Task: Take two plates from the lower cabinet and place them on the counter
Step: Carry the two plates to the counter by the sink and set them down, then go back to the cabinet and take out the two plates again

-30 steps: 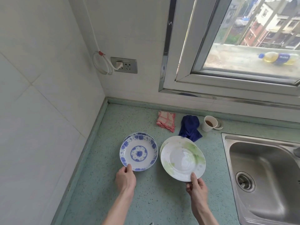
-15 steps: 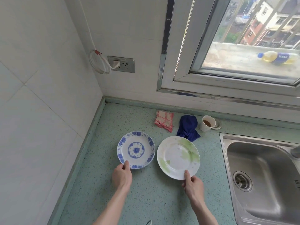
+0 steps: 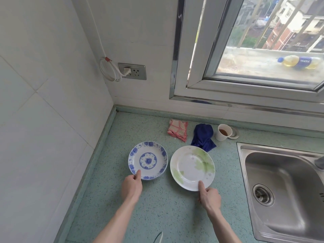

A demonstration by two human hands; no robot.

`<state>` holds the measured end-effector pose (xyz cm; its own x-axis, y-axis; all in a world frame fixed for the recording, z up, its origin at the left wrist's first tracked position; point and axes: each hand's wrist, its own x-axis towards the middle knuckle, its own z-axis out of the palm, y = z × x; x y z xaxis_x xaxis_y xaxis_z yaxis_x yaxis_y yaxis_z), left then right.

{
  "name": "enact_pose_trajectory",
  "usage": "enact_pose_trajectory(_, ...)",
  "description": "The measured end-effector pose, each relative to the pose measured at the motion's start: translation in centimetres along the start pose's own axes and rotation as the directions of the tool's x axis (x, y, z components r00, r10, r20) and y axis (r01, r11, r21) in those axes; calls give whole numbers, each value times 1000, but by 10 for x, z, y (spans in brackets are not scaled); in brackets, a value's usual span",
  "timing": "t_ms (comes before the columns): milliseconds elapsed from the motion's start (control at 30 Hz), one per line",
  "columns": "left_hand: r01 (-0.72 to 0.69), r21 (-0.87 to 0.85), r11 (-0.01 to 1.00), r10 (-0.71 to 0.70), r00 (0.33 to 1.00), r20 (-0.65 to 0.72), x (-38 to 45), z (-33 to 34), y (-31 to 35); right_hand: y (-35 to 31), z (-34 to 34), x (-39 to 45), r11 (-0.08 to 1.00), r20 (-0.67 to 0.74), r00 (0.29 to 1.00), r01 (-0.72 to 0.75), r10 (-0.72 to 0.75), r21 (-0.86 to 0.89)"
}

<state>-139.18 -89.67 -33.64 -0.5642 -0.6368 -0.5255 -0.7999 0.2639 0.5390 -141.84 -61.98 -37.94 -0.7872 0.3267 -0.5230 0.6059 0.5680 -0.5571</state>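
Two plates lie side by side on the green speckled counter point(image 3: 157, 207). The blue-patterned plate point(image 3: 148, 160) is on the left, and my left hand point(image 3: 131, 186) grips its near rim with the thumb on top. The larger white plate with green leaves point(image 3: 192, 167) is on the right. My right hand point(image 3: 209, 199) holds its near edge, thumb pressed on the rim. Both plates look flat on the counter.
Behind the plates lie a pink checked cloth point(image 3: 177, 130) and a dark blue cloth point(image 3: 203, 136). A paper cup point(image 3: 223, 132) with brown liquid stands by the back wall. A steel sink point(image 3: 284, 186) fills the right side. A tiled wall runs along the left.
Both plates came down from a slight tilt to lie flat on the counter. My hands stayed on their near rims.
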Motion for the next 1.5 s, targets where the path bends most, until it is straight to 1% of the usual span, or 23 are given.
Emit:
enact_pose_trajectory(67,-18,37,999,18,1000,6,-2,-3,-1,2,-3,-1,1000,6,1000,-9,9,3)
enact_pose_trajectory(167,-107,136,985,112,993,-27,-12,-9,-3,1,-15,-13,1000,-25,999,21,-22,-13)
enact_pose_trajectory(233,-171,179,969,187,979,-79,-20,-10,-6,-4,-26,-25,992,-84,989,122,-124,-33)
enact_pose_trajectory(333,-257,208,944,292,943,-161,-37,-10,-6,-18,-47,-40,946,-152,934,322,-323,-34)
enact_pose_trajectory(433,-351,188,918,388,892,-233,-54,-9,-2,-26,-65,-40,840,-153,826,530,-542,-115)
enact_pose_trajectory(500,-429,154,890,455,852,-259,-66,-9,0,-32,-78,-38,759,-141,747,630,-650,-163)
enact_pose_trajectory(633,-530,89,843,530,791,-305,-98,-12,10,-52,-103,-42,585,-72,588,769,-805,-257)
enact_pose_trajectory(700,-564,101,820,561,754,-342,-120,-17,15,-63,-114,-47,490,-23,504,829,-864,-269)
enact_pose_trajectory(767,-575,129,808,577,729,-368,-139,-22,17,-75,-122,-52,419,12,438,868,-899,-265)
enact_pose_trajectory(867,-544,222,809,581,683,-442,-177,-31,10,-89,-133,-66,298,61,321,923,-945,-243)
enact_pose_trajectory(933,-488,308,817,576,658,-486,-207,-38,2,-98,-137,-79,228,74,247,952,-966,-204)
enact_pose_trajectory(1000,-405,374,834,550,647,-528,-237,-46,-11,-105,-138,-97,125,93,143,977,-985,-173)
enact_pose_trajectory(1100,-281,414,866,493,620,-610,-282,-55,-34,-110,-133,-127,-40,147,-21,991,-989,-129)
enact_pose_trajectory(1233,-146,423,894,431,534,-727,-341,-66,-66,-100,-124,-169,-201,239,-188,979,-953,-32)
enact_pose_trajectory(1300,-77,407,910,388,502,-773,-368,-71,-82,-94,-118,-189,-272,265,-264,962,-927,6)
enact_pose_trajectory(1500,104,290,951,228,398,-889,-449,-67,-149,-63,-103,-259,-407,308,-424,906,-852,118)
